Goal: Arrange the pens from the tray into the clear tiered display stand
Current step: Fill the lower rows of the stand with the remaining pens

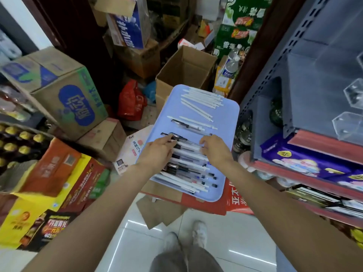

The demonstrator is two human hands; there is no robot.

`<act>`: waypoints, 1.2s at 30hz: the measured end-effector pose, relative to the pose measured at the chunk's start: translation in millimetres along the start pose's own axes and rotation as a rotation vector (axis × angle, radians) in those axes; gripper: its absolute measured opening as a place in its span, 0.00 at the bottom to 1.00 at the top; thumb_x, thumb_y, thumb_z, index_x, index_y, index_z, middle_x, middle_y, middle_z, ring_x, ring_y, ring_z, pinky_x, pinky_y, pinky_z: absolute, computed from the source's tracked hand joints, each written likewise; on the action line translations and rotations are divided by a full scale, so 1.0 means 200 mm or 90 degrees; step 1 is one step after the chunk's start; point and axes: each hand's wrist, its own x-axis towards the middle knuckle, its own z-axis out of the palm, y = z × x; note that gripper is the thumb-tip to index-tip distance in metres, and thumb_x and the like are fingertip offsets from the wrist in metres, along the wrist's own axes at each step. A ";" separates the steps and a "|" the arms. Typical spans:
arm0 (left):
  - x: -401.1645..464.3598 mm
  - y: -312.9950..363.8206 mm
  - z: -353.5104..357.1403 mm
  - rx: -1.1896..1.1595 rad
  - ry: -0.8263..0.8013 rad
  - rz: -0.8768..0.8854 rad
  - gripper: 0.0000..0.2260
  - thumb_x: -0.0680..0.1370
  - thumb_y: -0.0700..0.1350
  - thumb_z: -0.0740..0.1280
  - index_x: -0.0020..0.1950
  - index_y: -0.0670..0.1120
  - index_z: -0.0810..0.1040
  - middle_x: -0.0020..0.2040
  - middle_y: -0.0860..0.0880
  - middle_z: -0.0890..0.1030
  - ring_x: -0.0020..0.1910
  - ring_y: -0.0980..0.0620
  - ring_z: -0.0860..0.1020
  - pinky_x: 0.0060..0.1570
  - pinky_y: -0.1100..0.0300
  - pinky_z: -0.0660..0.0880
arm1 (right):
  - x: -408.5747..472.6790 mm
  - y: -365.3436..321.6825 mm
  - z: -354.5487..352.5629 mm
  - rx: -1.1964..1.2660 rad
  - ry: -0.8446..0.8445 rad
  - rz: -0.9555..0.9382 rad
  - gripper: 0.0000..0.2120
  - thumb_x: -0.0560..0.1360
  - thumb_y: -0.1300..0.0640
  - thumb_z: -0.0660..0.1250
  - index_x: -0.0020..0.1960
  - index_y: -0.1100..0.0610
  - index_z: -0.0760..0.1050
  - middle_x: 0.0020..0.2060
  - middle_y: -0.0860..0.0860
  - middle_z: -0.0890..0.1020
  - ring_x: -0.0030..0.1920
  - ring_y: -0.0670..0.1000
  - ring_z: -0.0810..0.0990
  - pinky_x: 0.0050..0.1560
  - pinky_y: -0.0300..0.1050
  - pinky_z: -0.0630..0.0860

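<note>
A light blue tray point(225, 122) rests on boxes in front of me. White pens point(200, 99) lie in a group at its far end, and a few single pens point(188, 125) lie mid-tray. Several black-capped and white pens point(188, 167) are piled at the near end. My left hand point(159, 152) reaches onto this pile and its fingertips pinch the black caps. My right hand point(215, 151) curls its fingers over the other ends of the same pens. The clear tiered display stand point(347, 125) sits on the grey shelf at the right, its hexagonal cups showing no pens.
A grey metal shelf unit point(275, 107) with red edges stands close on the right, with purple packs point(306, 161) below. Cardboard boxes point(64, 99) crowd the left, and an open box point(186, 65) stands behind the tray. My feet are on the tiled floor point(216, 232).
</note>
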 end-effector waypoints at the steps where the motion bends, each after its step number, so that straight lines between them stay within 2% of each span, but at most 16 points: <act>1: 0.01 0.00 0.00 0.000 0.003 -0.003 0.18 0.82 0.45 0.54 0.73 0.49 0.65 0.76 0.50 0.58 0.72 0.50 0.63 0.66 0.54 0.66 | 0.01 0.00 -0.01 0.002 -0.015 0.005 0.10 0.79 0.62 0.60 0.59 0.60 0.73 0.56 0.62 0.75 0.47 0.60 0.77 0.44 0.51 0.74; 4: 0.02 0.00 0.00 -0.021 0.007 -0.017 0.18 0.82 0.46 0.54 0.72 0.50 0.66 0.75 0.49 0.61 0.70 0.47 0.65 0.64 0.52 0.66 | 0.04 0.00 -0.03 -0.003 -0.048 0.005 0.03 0.77 0.63 0.63 0.46 0.63 0.72 0.47 0.66 0.75 0.42 0.59 0.74 0.43 0.51 0.73; 6: 0.03 0.00 -0.01 -0.025 0.021 -0.029 0.17 0.82 0.46 0.54 0.70 0.49 0.67 0.73 0.49 0.65 0.68 0.46 0.67 0.61 0.52 0.66 | 0.04 0.01 -0.03 0.004 -0.050 0.001 0.06 0.77 0.63 0.63 0.42 0.60 0.67 0.39 0.64 0.73 0.39 0.55 0.70 0.40 0.46 0.66; 9: 0.04 0.00 -0.01 -0.034 0.027 -0.040 0.15 0.82 0.47 0.55 0.68 0.48 0.69 0.67 0.49 0.71 0.64 0.45 0.69 0.57 0.53 0.68 | 0.03 0.03 -0.03 0.044 -0.009 0.010 0.04 0.78 0.63 0.62 0.47 0.64 0.72 0.38 0.54 0.74 0.41 0.56 0.73 0.41 0.47 0.70; 13: 0.06 0.00 -0.01 -0.069 0.027 -0.058 0.15 0.81 0.46 0.56 0.66 0.47 0.72 0.65 0.48 0.72 0.63 0.45 0.70 0.57 0.51 0.68 | 0.01 0.03 -0.05 0.038 0.022 0.019 0.12 0.80 0.60 0.60 0.55 0.68 0.75 0.47 0.66 0.80 0.47 0.63 0.79 0.50 0.55 0.77; 15: 0.07 0.01 -0.02 -0.091 0.040 -0.073 0.14 0.81 0.46 0.56 0.64 0.46 0.73 0.64 0.47 0.73 0.62 0.44 0.71 0.56 0.51 0.68 | 0.01 0.02 -0.06 0.046 0.045 0.002 0.13 0.80 0.61 0.59 0.49 0.72 0.75 0.41 0.69 0.78 0.38 0.62 0.76 0.43 0.50 0.75; 17: 0.08 0.03 -0.02 -0.133 0.064 -0.090 0.13 0.81 0.45 0.56 0.61 0.44 0.76 0.61 0.45 0.75 0.60 0.43 0.72 0.56 0.51 0.70 | -0.02 0.02 -0.07 0.063 0.068 -0.014 0.15 0.80 0.62 0.59 0.37 0.69 0.70 0.30 0.65 0.70 0.29 0.58 0.66 0.37 0.46 0.67; 19: 0.09 0.06 -0.04 -0.264 0.092 -0.130 0.13 0.81 0.43 0.58 0.58 0.41 0.78 0.57 0.42 0.77 0.56 0.43 0.74 0.55 0.54 0.71 | -0.05 0.01 -0.07 0.132 0.092 -0.025 0.16 0.79 0.61 0.60 0.34 0.67 0.69 0.29 0.64 0.70 0.29 0.59 0.65 0.36 0.49 0.67; 21: 0.10 0.13 -0.09 -0.477 0.096 -0.198 0.12 0.81 0.44 0.60 0.56 0.38 0.78 0.52 0.41 0.79 0.51 0.46 0.76 0.51 0.57 0.70 | -0.10 -0.01 -0.08 0.248 0.118 -0.025 0.13 0.78 0.61 0.62 0.41 0.68 0.78 0.36 0.65 0.80 0.36 0.60 0.77 0.46 0.54 0.76; 23: 0.12 0.19 -0.15 -0.712 0.063 -0.240 0.12 0.80 0.47 0.62 0.51 0.39 0.78 0.48 0.43 0.80 0.49 0.48 0.77 0.51 0.56 0.73 | -0.14 -0.05 -0.10 0.385 0.110 -0.014 0.09 0.77 0.61 0.64 0.49 0.66 0.81 0.40 0.60 0.83 0.39 0.54 0.80 0.50 0.47 0.79; 26: 0.12 0.27 -0.23 -0.966 0.020 -0.223 0.09 0.80 0.47 0.61 0.51 0.43 0.78 0.51 0.46 0.82 0.49 0.53 0.80 0.51 0.62 0.75 | -0.20 -0.09 -0.13 0.493 0.078 0.005 0.08 0.76 0.62 0.66 0.51 0.66 0.81 0.35 0.54 0.82 0.35 0.49 0.79 0.43 0.40 0.79; 28: 0.11 0.31 -0.27 -1.046 0.031 -0.182 0.08 0.80 0.45 0.60 0.51 0.44 0.78 0.48 0.48 0.83 0.48 0.55 0.81 0.51 0.64 0.75 | -0.24 -0.09 -0.16 0.510 0.066 0.007 0.08 0.75 0.62 0.67 0.48 0.66 0.81 0.33 0.54 0.82 0.32 0.45 0.79 0.40 0.40 0.77; 30: 0.10 0.38 -0.32 -1.036 0.058 -0.142 0.08 0.81 0.43 0.60 0.49 0.43 0.77 0.44 0.48 0.83 0.43 0.55 0.83 0.49 0.63 0.78 | -0.27 -0.07 -0.23 0.416 0.035 -0.018 0.09 0.75 0.60 0.67 0.47 0.66 0.81 0.37 0.57 0.82 0.36 0.47 0.78 0.44 0.42 0.74; 32: 0.10 0.46 -0.38 -0.930 0.093 -0.098 0.08 0.81 0.41 0.59 0.48 0.41 0.77 0.40 0.47 0.81 0.37 0.54 0.81 0.45 0.61 0.78 | -0.31 -0.03 -0.35 0.351 0.032 -0.028 0.09 0.75 0.58 0.67 0.53 0.60 0.80 0.43 0.54 0.82 0.46 0.48 0.77 0.49 0.44 0.73; 34: 0.10 0.53 -0.45 -0.763 0.092 -0.018 0.08 0.81 0.41 0.59 0.49 0.41 0.77 0.37 0.48 0.79 0.33 0.55 0.78 0.41 0.57 0.76 | -0.36 0.01 -0.51 0.415 0.124 -0.006 0.13 0.76 0.60 0.66 0.60 0.56 0.76 0.46 0.51 0.82 0.49 0.49 0.79 0.51 0.46 0.76; 36: 0.11 0.63 -0.51 -0.616 0.044 0.073 0.09 0.81 0.43 0.59 0.50 0.41 0.77 0.35 0.51 0.77 0.32 0.55 0.75 0.37 0.61 0.73 | -0.42 0.05 -0.66 0.513 0.232 -0.012 0.14 0.77 0.61 0.63 0.63 0.55 0.73 0.46 0.52 0.81 0.44 0.48 0.80 0.45 0.42 0.78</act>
